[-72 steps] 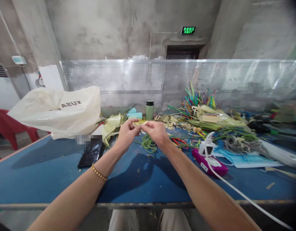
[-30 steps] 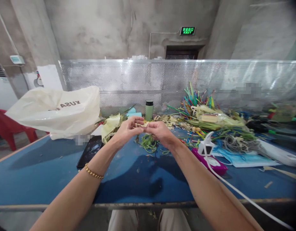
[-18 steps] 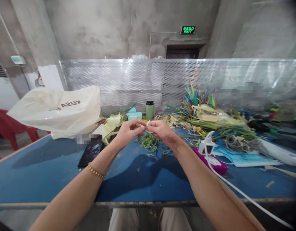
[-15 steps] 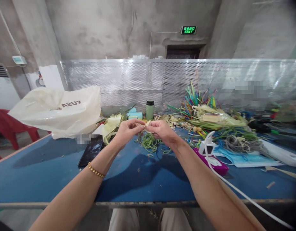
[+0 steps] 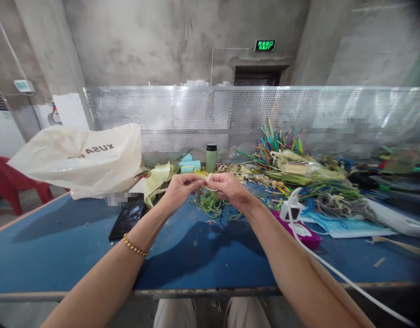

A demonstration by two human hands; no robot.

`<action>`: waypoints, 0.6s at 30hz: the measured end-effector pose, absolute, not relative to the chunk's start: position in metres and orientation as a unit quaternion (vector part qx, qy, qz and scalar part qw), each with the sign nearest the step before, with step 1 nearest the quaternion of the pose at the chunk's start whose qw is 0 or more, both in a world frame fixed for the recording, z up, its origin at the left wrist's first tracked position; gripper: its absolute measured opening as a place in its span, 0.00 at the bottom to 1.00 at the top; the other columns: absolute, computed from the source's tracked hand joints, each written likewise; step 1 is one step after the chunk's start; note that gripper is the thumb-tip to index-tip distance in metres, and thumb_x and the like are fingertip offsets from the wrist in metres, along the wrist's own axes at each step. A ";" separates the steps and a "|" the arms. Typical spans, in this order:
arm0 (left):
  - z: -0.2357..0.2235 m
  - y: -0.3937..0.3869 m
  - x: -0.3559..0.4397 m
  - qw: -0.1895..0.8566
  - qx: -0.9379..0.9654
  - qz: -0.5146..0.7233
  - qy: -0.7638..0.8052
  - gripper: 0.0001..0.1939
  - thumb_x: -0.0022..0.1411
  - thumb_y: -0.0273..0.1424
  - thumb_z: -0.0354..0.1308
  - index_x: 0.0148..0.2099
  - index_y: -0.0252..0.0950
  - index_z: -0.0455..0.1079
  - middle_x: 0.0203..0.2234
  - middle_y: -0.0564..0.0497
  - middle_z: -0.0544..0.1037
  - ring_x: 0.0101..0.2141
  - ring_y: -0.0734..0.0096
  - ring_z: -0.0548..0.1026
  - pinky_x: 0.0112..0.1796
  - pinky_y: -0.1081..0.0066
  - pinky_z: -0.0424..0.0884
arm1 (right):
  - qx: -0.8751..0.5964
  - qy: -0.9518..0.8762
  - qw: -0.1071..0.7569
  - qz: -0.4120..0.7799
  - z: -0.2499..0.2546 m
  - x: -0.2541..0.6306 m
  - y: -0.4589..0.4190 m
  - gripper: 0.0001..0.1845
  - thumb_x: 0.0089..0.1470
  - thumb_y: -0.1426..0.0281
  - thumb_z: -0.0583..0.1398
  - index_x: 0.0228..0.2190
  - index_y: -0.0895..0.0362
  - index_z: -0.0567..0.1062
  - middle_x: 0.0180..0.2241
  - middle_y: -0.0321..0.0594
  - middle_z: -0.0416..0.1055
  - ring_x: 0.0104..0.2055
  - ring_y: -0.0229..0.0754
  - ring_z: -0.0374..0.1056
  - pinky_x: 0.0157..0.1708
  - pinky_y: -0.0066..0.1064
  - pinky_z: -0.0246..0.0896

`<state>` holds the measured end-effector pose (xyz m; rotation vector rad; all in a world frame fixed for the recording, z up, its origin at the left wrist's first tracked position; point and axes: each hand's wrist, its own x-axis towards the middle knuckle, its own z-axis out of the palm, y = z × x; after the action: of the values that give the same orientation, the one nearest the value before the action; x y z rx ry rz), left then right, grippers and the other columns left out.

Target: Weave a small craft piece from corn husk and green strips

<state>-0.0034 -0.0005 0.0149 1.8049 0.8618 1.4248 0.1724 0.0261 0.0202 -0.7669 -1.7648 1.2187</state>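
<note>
My left hand and my right hand meet above the blue table, fingertips pinched together on a small pale strip of leaf-like material held between them. A gold bracelet circles my left wrist. Just beneath the hands lies a tangle of green strips. Pale yellow-green leaves lie to the left of my left hand.
A black phone lies left of my forearm. A cream plastic bag, a green flask, a heap of coloured strips and leaves, a magenta device with a white cable and a perforated metal screen surround the work spot.
Both hands stayed together over the green tangle, shifting slightly and working the pale strip between the fingertips. Nothing on the table moved.
</note>
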 end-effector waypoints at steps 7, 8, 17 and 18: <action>0.010 -0.005 0.003 0.434 0.692 0.489 0.306 0.13 0.57 0.37 0.60 0.30 0.31 0.72 0.22 0.50 0.75 0.21 0.75 0.72 0.24 0.74 0.64 | -0.313 -0.721 0.400 0.471 0.019 0.171 0.027 0.21 0.44 0.55 0.66 0.22 0.60 0.70 0.18 0.30 0.61 0.15 0.26 0.42 0.16 0.25 0.31; 0.008 -0.004 0.003 0.437 0.690 0.486 0.310 0.13 0.57 0.37 0.60 0.30 0.31 0.71 0.21 0.50 0.75 0.20 0.75 0.72 0.24 0.74 0.64 | -0.318 -0.731 0.393 0.457 0.018 0.171 0.028 0.20 0.46 0.55 0.65 0.22 0.60 0.70 0.18 0.30 0.61 0.16 0.26 0.42 0.16 0.25 0.32; 0.002 0.010 -0.004 0.381 0.676 0.504 0.380 0.13 0.59 0.35 0.58 0.27 0.31 0.68 0.17 0.53 0.72 0.16 0.77 0.70 0.19 0.77 0.60 | -0.374 -0.808 0.431 0.145 0.019 0.168 0.029 0.09 0.52 0.65 0.60 0.31 0.60 0.73 0.19 0.32 0.64 0.21 0.33 0.56 0.23 0.26 0.47; 0.001 0.011 -0.004 0.361 0.689 0.494 0.389 0.13 0.59 0.36 0.57 0.27 0.32 0.68 0.16 0.53 0.72 0.16 0.76 0.70 0.18 0.77 0.60 | -0.364 -0.820 0.424 0.124 0.021 0.167 0.027 0.08 0.53 0.67 0.59 0.31 0.60 0.74 0.19 0.31 0.63 0.21 0.33 0.56 0.23 0.26 0.47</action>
<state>-0.0041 0.0111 0.0005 1.7752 1.0016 1.2728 0.1674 0.0266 0.0206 -0.9101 -2.0528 0.3096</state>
